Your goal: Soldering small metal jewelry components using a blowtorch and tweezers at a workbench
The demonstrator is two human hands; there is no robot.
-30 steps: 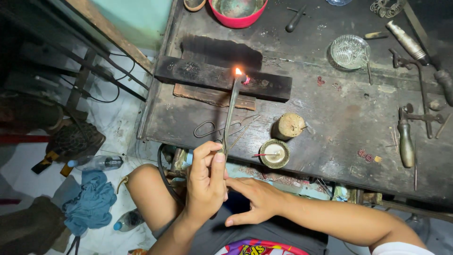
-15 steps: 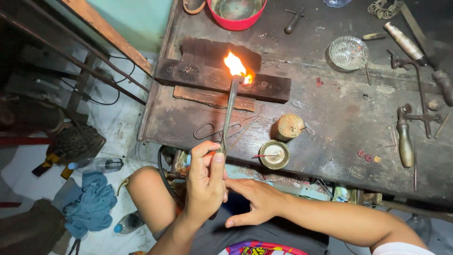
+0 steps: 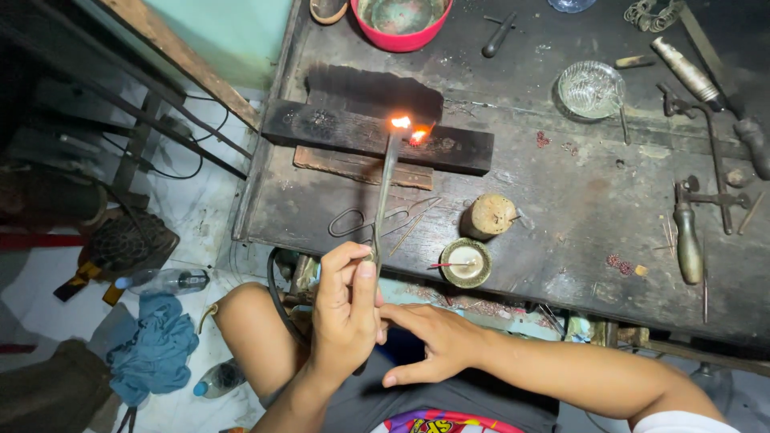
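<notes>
My left hand (image 3: 345, 313) is shut on the lower end of a thin metal torch tube (image 3: 387, 192), held over my lap. The tube runs up to a charred black block (image 3: 337, 128) on the dark workbench (image 3: 561, 200). At its tip burns a small flame (image 3: 401, 123), with a red glowing spot just to its right on the block. My right hand (image 3: 433, 345) lies flat next to the left one, fingers stretched out to the left, holding nothing. A black hose runs down from the torch past my knee.
Wire tongs (image 3: 353, 224), a wooden stub (image 3: 489, 215) and a small round dish with a red stick (image 3: 465, 262) lie near the bench's front edge. A red bowl (image 3: 401, 36), a glass dish (image 3: 591, 88) and hand tools (image 3: 688, 240) sit further back. A blue cloth (image 3: 156, 341) lies on the floor.
The flame flared large half a second ago and has shrunk to a small one, leaving a red glow on the block. Both hands have stayed in place.
</notes>
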